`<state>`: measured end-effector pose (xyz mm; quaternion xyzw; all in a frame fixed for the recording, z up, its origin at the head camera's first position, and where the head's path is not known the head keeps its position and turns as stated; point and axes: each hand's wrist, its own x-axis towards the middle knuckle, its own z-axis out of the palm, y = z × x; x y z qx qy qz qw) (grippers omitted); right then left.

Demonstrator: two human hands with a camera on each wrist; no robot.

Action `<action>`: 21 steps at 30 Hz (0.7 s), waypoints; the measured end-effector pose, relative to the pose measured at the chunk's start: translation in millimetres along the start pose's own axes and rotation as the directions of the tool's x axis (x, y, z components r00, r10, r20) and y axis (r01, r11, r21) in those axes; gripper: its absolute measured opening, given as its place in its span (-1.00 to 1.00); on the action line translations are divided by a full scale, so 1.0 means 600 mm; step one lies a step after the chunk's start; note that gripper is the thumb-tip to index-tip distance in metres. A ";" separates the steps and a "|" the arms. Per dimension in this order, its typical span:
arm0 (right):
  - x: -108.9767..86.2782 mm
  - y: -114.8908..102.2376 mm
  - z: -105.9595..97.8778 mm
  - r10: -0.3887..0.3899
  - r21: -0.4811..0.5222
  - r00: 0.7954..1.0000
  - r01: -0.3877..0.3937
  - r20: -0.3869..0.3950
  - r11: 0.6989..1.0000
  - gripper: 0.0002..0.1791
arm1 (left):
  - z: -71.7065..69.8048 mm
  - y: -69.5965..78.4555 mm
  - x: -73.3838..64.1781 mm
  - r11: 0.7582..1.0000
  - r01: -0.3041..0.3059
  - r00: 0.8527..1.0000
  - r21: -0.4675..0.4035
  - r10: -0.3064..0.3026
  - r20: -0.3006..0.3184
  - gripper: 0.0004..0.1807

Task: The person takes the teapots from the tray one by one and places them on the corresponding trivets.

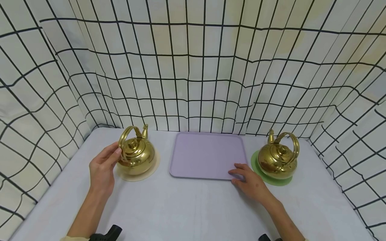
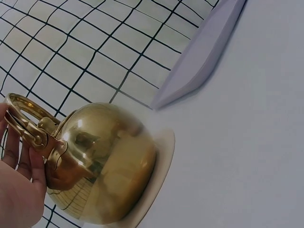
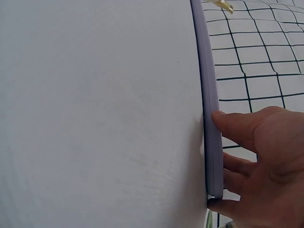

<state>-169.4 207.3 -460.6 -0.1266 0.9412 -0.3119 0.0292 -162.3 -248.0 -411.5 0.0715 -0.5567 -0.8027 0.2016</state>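
On the left, a shiny brass kettle (image 1: 137,157) sits on a round beige mat (image 1: 156,164), its spout pointing up toward the back. My left hand (image 1: 104,167) holds the kettle's arched handle (image 2: 35,130) by its near-left side, thumb in front and fingers behind. In the middle lies a flat lilac tray (image 1: 208,155) with a raised rim. My right hand (image 1: 251,184) rests at the tray's near right corner, fingers extended over it. In the right wrist view the thumb (image 3: 232,123) touches the tray's front edge.
A second brass kettle (image 1: 277,160) stands on a round green mat (image 1: 256,167) right of the tray. White cloth covers the table (image 1: 187,207). A white curtain with black grid lines (image 1: 196,67) encloses the back and both sides.
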 end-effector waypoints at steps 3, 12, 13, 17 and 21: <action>-0.001 0.001 0.001 0.001 0.011 1.000 -0.001 0.003 1.000 -0.69 | -0.001 0.003 0.000 1.000 0.004 1.000 0.024 -0.004 0.007 -0.82; -0.001 -0.011 -0.006 -0.006 0.003 0.999 0.006 0.032 1.000 -0.65 | 0.012 0.022 -0.003 0.960 -0.084 0.996 0.268 0.088 -0.005 -0.71; 0.000 -0.013 -0.008 -0.011 -0.005 0.999 0.011 0.033 1.000 -0.65 | 0.016 0.024 -0.004 0.939 -0.120 0.992 0.321 0.126 0.003 -0.69; 0.005 -0.020 -0.015 -0.020 -0.025 1.000 0.020 0.024 0.999 -0.62 | 0.030 0.031 -0.005 0.807 -0.283 0.952 0.517 0.303 0.048 -0.63; 0.010 -0.026 -0.023 -0.009 -0.015 1.000 0.009 0.008 1.000 -0.57 | 0.043 0.034 -0.005 0.687 -0.385 0.903 0.616 0.417 0.100 -0.62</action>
